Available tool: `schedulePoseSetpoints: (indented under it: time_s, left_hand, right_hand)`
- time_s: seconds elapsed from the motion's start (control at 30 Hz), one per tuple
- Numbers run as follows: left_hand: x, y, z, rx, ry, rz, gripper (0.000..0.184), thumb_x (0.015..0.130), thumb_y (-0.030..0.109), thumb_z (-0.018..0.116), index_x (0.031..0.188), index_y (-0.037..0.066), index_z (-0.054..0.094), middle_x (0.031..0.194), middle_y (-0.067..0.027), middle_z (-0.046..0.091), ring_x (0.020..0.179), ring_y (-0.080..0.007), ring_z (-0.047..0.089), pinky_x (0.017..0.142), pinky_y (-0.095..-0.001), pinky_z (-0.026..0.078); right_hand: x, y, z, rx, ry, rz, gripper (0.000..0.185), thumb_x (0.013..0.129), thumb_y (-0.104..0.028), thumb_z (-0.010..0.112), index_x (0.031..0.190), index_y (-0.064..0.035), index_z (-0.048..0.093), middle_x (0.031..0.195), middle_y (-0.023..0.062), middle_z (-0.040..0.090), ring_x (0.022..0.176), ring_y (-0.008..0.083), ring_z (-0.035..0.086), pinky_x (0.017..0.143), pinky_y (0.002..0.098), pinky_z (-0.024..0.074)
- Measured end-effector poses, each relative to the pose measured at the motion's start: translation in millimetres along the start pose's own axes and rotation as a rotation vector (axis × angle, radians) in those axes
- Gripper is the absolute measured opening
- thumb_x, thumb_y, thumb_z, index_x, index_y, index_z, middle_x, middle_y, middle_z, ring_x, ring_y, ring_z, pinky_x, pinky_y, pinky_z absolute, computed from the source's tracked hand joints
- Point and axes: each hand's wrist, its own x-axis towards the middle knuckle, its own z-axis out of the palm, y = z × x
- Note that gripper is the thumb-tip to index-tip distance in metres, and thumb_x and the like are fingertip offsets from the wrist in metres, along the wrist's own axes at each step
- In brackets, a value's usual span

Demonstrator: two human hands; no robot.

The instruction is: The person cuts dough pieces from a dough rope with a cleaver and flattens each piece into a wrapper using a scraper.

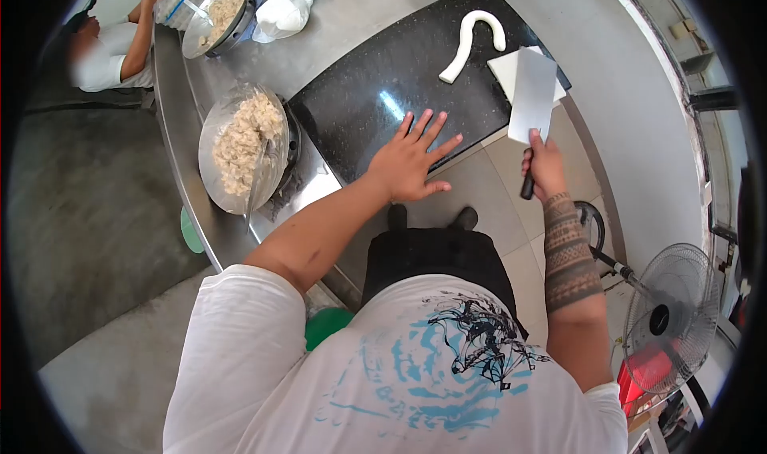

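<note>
You have the black slab [343,106] in front of you, its near edge running under your left hand [406,160] and on toward the right end, where the wall [583,42] stands close by. A broad stretch of dark surface lies between your fingers and the far edge, giving you room to slide forward and to the left; on that left side, the slab's end comes near the large bowl [208,154] of pale filling, with a spoon leaning in it. The steel table [359,2] carries on past the far edge, holding a second bowl [192,42] and a white plastic bag [289,10], both well apart from your hands. Your left hand is spread wide, palm down, fingers fanned and holding nothing; you can't tell from this angle whether it touches the slab. Your right hand [546,166] is closed around the dark handle of the cleaver [533,94], the blade pointing away from you and overlapping the white sheet [503,74] at the slab's right end. The white dough rope [461,53] lies in a hook shape just left of that sheet, near the far edge.
</note>
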Motion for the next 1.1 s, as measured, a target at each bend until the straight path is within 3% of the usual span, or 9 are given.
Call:
schedulePoseSetpoints:
  time_s: [0.13,0.23,0.27,0.37,0.47,0.63,0.73,0.93,1.1]
  left_hand:
    - [-5.1,-7.2,-0.3,-0.136,0.057,0.036,0.093,0.099,0.073,0.053,0.172,0.021,0.028,0.177,-0.0265,0.018,0.163,-0.0491,0.018,0.131,-0.0606,0.016]
    - [-2.6,-31.7,7.0,-1.063,0.521,-0.248,0.088,0.105,0.058,0.058,0.174,0.017,0.019,0.179,-0.0257,0.009,0.165,-0.0486,0.009,0.133,-0.0572,0.009]
    - [-5.2,-48.0,0.1,-1.145,0.593,-0.364,0.084,0.107,0.050,0.057,0.173,0.013,0.020,0.179,-0.0271,0.010,0.164,-0.0501,0.010,0.131,-0.0582,0.011]
    - [-9.5,-73.5,-24.7,-0.286,0.401,-0.293,0.080,0.106,0.054,0.057,0.171,0.017,0.029,0.176,-0.0265,0.022,0.162,-0.0497,0.020,0.130,-0.0632,0.015]
    - [-17.7,-66.0,-15.6,0.010,0.020,0.169,0.080,0.101,0.058,0.060,0.169,0.023,0.036,0.175,-0.0243,0.025,0.160,-0.0499,0.025,0.129,-0.0640,0.018]
    - [-30.2,-36.1,-6.9,-0.089,-0.054,0.135,0.086,0.094,0.067,0.063,0.168,0.030,0.039,0.176,-0.0223,0.026,0.160,-0.0490,0.025,0.128,-0.0665,0.018]
    - [-24.2,-19.7,-0.7,-0.123,-0.094,0.120,0.088,0.094,0.067,0.063,0.169,0.030,0.035,0.177,-0.0220,0.022,0.161,-0.0487,0.022,0.128,-0.0679,0.018]
    - [-2.8,-45.5,-7.8,-0.028,-0.067,0.072,0.085,0.097,0.064,0.060,0.170,0.030,0.034,0.177,-0.0227,0.022,0.161,-0.0482,0.023,0.126,-0.0723,0.018]
    - [30.4,-91.2,-4.1,0.075,0.158,0.131,0.085,0.096,0.066,0.059,0.169,0.028,0.035,0.176,-0.0238,0.023,0.161,-0.0475,0.023,0.126,-0.0719,0.018]
  right_hand:
    - [-51.6,7.8,3.0,-0.249,-0.025,-0.046,0.032,0.107,-0.033,0.069,0.115,-0.0030,0.060,0.074,0.0020,0.057,0.054,0.0086,0.053,0.047,0.0280,0.0435]
    - [-87.8,24.4,15.2,-0.579,-0.203,-0.256,0.045,0.096,-0.031,0.083,0.121,0.0017,0.066,0.088,0.0098,0.071,0.072,0.0165,0.067,0.066,0.0350,0.0546]
    - [-92.7,35.0,18.2,-0.643,-0.273,-0.373,0.048,0.093,-0.031,0.085,0.122,0.0025,0.067,0.092,0.0115,0.074,0.077,0.0189,0.070,0.071,0.0369,0.0569]
    - [-100.2,19.5,55.8,-0.676,-0.555,-0.172,0.055,0.087,-0.028,0.090,0.126,0.0040,0.067,0.103,0.0135,0.077,0.096,0.0249,0.072,0.089,0.0371,0.0563]
    - [-81.7,31.0,90.7,-0.760,-0.738,-0.276,0.055,0.084,-0.026,0.091,0.125,0.0016,0.068,0.108,0.0168,0.078,0.099,0.0263,0.074,0.091,0.0394,0.0558]
    - [-98.6,46.1,80.4,-0.810,-0.738,-0.349,0.057,0.083,-0.030,0.092,0.122,0.0019,0.065,0.104,0.0239,0.075,0.103,0.0417,0.073,0.089,0.0461,0.0553]
    - [-101.3,37.1,64.1,-0.833,-0.769,-0.167,0.058,0.084,-0.036,0.090,0.119,0.0012,0.064,0.103,0.0273,0.073,0.101,0.0439,0.072,0.087,0.0495,0.0545]
    - [-70.6,25.3,76.4,-0.936,-0.703,-0.295,0.059,0.084,-0.036,0.090,0.121,0.0011,0.062,0.097,0.0260,0.072,0.096,0.0458,0.071,0.084,0.0495,0.0547]
    - [-50.9,-4.2,97.2,-1.046,-0.501,-0.502,0.058,0.084,-0.035,0.091,0.121,0.0012,0.063,0.095,0.0249,0.073,0.091,0.0442,0.072,0.082,0.0484,0.0559]
